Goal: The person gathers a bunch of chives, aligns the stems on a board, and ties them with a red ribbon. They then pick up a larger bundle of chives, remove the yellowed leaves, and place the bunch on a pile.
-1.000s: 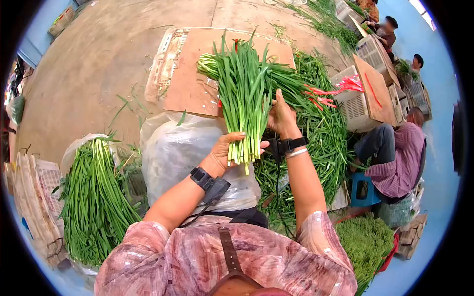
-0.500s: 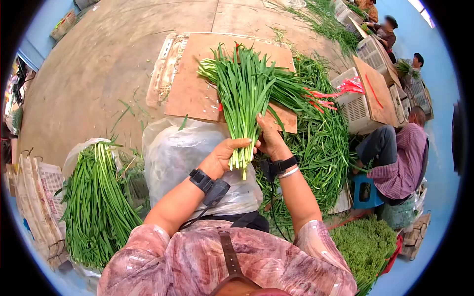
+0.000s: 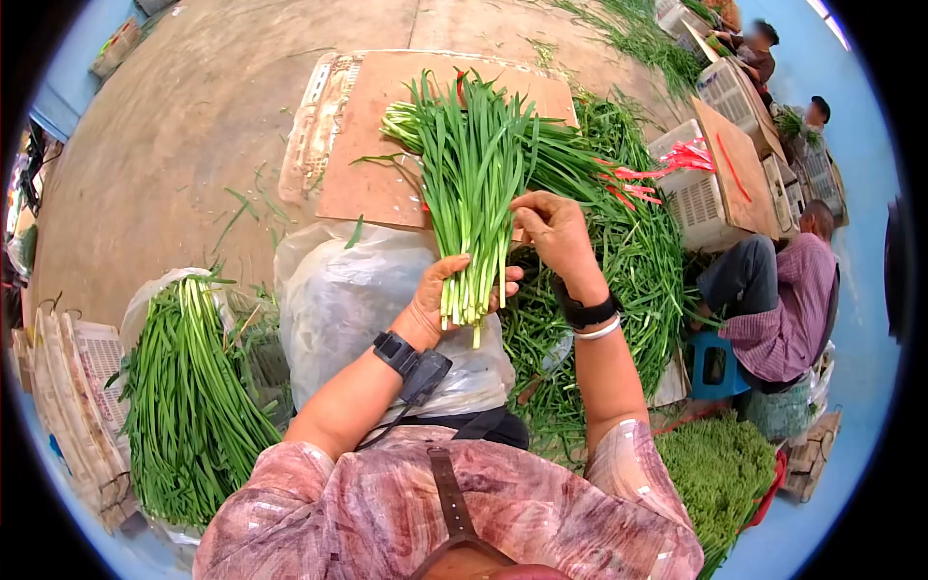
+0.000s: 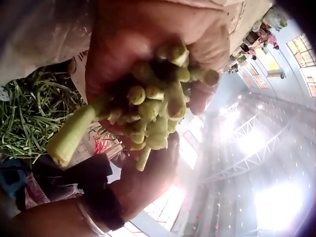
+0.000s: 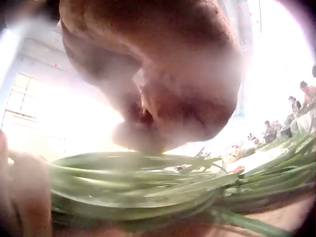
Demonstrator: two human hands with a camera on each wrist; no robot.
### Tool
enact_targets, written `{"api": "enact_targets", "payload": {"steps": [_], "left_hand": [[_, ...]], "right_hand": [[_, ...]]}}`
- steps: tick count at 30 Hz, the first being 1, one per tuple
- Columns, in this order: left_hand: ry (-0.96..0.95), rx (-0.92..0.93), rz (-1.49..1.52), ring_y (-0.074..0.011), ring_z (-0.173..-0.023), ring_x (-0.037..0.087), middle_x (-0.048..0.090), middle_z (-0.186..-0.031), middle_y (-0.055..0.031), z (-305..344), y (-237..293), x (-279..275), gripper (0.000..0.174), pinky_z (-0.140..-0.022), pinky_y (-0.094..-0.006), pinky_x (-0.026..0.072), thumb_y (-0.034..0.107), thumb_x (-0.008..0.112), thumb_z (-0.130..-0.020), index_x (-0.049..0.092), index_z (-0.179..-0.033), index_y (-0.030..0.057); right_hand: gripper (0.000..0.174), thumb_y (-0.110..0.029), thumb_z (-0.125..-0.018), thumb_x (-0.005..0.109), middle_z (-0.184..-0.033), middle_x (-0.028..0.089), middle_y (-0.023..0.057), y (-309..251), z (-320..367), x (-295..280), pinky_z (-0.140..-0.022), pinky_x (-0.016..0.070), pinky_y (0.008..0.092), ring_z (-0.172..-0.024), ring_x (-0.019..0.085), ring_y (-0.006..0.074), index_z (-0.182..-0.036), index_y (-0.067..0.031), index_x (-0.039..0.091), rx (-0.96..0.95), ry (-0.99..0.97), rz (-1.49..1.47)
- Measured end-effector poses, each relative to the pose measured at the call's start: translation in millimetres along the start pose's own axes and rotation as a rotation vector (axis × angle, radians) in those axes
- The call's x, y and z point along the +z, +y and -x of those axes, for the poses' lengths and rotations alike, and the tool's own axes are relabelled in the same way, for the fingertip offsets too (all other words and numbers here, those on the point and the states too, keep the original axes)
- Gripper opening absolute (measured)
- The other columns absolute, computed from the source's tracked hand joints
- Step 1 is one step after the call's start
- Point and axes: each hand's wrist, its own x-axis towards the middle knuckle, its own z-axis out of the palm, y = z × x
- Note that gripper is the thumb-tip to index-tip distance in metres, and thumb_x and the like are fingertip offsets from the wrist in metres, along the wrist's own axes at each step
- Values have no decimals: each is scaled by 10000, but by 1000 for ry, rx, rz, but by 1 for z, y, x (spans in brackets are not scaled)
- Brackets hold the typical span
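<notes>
My left hand [image 3: 435,290] grips a bunch of garlic chives [image 3: 474,184] low around its pale stems. The cut stem ends [image 4: 158,108] poke out of the fist in the left wrist view. Its leaves spread away over another chive bunch [image 3: 570,169], which lies crosswise on a board [image 3: 367,184]. Beside the held bunch's right edge is my right hand [image 3: 559,237], with thumb and fingers curled together. In the right wrist view its fingertips [image 5: 140,140] are blurred, right over the leaves; no leaf shows clearly between them.
Plastic sheeting [image 3: 338,300] lies across the lap. A loose heap of leaves [image 3: 619,280] is at the right, with red ties [image 3: 681,159] near a white crate [image 3: 691,208]. Another chive pile [image 3: 188,396] stands at the left. A person in a striped shirt [image 3: 788,290] sits at the right.
My right hand has left the stems, moving up and right to the bunch's edge, its fingers now curled. The left hand keeps its grip. A thin leaf now sticks out leftward over the board.
</notes>
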Motion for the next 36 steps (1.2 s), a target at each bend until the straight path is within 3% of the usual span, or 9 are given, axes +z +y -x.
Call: {"api": "enact_targets", "payload": {"steps": [3,9,10,13,17,25,29,30,36], "left_hand": [[-89,-30,103,-444,-1099,542,428,-1297,-347,-1,2,-7,598,-833,-478,536,241,540,-853,360,-1348,-42],[-35,-19,115,-359,-945,595,507,-1213,-301,1,0,-20,580,-772,-431,527,276,557,-840,417,-1308,-37],[26,-17,55,-297,-862,585,556,-1114,-239,2,1,-17,557,-756,-407,509,291,569,-826,457,-1273,-21],[16,-37,11,-260,-826,571,566,-1053,-194,1,1,-12,543,-747,-391,489,298,577,-813,474,-1255,0],[52,-46,36,-257,-782,578,586,-959,-165,1,0,-15,490,-702,-389,502,287,603,-821,496,-1223,30],[28,-70,23,-237,-769,560,577,-940,-146,-1,1,-18,537,-680,-357,461,290,607,-814,464,-1272,51],[-4,-58,79,-227,-763,548,568,-934,-142,1,0,-11,596,-683,-336,449,281,613,-807,428,-1323,46],[-14,-53,96,-225,-761,546,565,-931,-140,1,1,-10,606,-684,-332,447,277,614,-806,420,-1332,43],[25,-27,94,-215,-754,538,553,-922,-133,-1,0,-6,579,-684,-339,461,252,603,-812,430,-1313,20]], "right_hand": [[159,-82,-796,607,-760,658,138,1,0,7,-632,490,312,-673,628,198,-877,44,661,-43,-57,87],[163,-98,-767,623,-752,652,198,-5,0,11,-658,494,362,-698,637,299,-826,47,669,-104,5,368],[175,-130,-748,637,-767,651,216,-1,-4,13,-646,499,398,-710,636,347,-799,34,673,-114,25,415],[195,-170,-740,646,-759,641,228,-5,-19,16,-629,499,439,-708,630,382,-749,24,660,-1,-66,575],[229,-197,-744,645,-721,616,249,17,-38,23,-638,497,469,-718,622,413,-717,29,633,-63,77,665],[174,-102,-732,586,-715,581,312,34,-81,18,-649,493,447,-724,613,446,-708,66,627,196,0,373],[199,-109,-783,619,-613,617,125,47,-84,12,-540,464,357,-528,587,240,-680,61,613,195,4,-11],[183,-99,-822,627,-624,595,41,31,-76,4,-510,443,293,-526,539,133,-704,38,601,238,-49,-145],[111,-74,-856,619,-688,610,58,-1,-33,-12,-561,460,245,-605,588,122,-791,7,579,-17,33,-336]]}}
